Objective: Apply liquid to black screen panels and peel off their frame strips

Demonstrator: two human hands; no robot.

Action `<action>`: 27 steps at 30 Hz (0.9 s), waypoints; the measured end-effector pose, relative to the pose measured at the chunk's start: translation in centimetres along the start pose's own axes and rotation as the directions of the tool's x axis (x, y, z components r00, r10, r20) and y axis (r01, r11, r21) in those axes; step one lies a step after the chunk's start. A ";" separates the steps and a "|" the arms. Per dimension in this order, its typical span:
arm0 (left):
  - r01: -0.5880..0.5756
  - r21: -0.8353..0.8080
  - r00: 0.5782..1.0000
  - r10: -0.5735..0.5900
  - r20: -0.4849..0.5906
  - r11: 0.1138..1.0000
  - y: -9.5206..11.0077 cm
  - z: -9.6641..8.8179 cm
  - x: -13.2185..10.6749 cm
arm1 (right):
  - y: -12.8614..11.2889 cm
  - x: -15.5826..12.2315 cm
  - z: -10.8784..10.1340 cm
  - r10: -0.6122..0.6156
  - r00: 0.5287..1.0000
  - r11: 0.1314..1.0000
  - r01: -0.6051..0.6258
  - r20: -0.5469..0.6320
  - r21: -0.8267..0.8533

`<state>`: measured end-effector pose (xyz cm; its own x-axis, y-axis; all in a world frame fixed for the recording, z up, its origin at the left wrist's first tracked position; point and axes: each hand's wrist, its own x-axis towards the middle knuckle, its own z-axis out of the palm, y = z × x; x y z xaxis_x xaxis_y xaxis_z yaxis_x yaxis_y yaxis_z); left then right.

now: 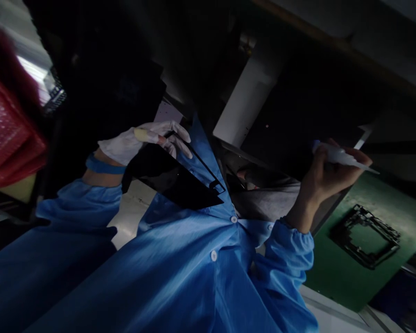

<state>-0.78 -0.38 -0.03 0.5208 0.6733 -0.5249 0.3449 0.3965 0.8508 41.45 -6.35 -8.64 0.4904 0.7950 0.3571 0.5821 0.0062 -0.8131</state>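
Observation:
My left hand (147, 138), in a white glove with a blue band at the wrist, is closed on a flat black panel (180, 187). The panel is tilted in front of my blue coat. A slim black strip (204, 164) with a small loop at its end runs from the same fingers; whether it belongs to the panel I cannot tell. Bare and raised off to the right, my right hand (319, 178) grips a small whitish squeeze bottle (336, 155). Its thin tapered nozzle points right, and a bluish part shows at the other end.
On a green surface (364, 284) at the right lies a black openwork frame (367, 236). Red plastic wrapping (10, 120) hangs at the far left. A pale grey panel (244, 99) stands beyond my hands. Much of the background is too dark to make out.

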 end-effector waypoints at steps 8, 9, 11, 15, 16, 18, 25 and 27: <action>0.069 -0.134 0.992 -0.053 0.118 0.989 -1.2 -1.0 0.0 | 1.2 0.5 0.8 0.033 0.999 0.968 -0.035 -0.014 -0.247; 0.059 -0.138 0.992 -0.042 0.120 0.989 -1.4 -1.0 0.1 | 1.1 0.6 0.9 0.027 0.999 0.966 -0.030 -0.017 -0.257; 0.042 -0.150 0.991 -0.022 0.131 0.988 -1.6 -1.1 0.2 | 0.5 0.2 0.8 -0.007 0.999 0.969 -0.006 -0.049 -0.249; 0.038 -0.194 0.982 -0.001 0.189 0.980 -1.4 -1.3 0.3 | -2.7 -3.6 0.0 -0.122 0.961 0.974 0.069 -0.247 -0.214; 0.026 -0.208 0.981 0.015 0.194 0.978 -1.3 -1.2 0.3 | -3.8 -5.0 -0.2 -0.091 0.974 0.980 0.051 -0.205 -0.193; -0.017 -0.226 0.982 0.059 0.182 0.974 -1.0 -1.0 0.2 | -5.9 -8.2 -0.2 -0.037 0.999 0.992 0.036 -0.006 -0.119; 0.005 -0.109 0.990 0.010 0.141 0.994 1.2 0.8 0.3 | -10.4 -14.2 0.4 0.009 0.544 0.972 -0.200 0.839 0.119; -0.014 -0.142 0.984 0.038 0.172 0.990 1.6 1.1 0.4 | -10.4 -14.2 0.8 0.019 0.434 0.967 -0.238 0.901 0.094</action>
<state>0.78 -0.15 1.10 0.6601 0.5707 -0.4884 0.2232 0.4719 0.8530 27.90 -17.22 -5.69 -0.3605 0.8913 -0.2751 0.3855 -0.1262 -0.9140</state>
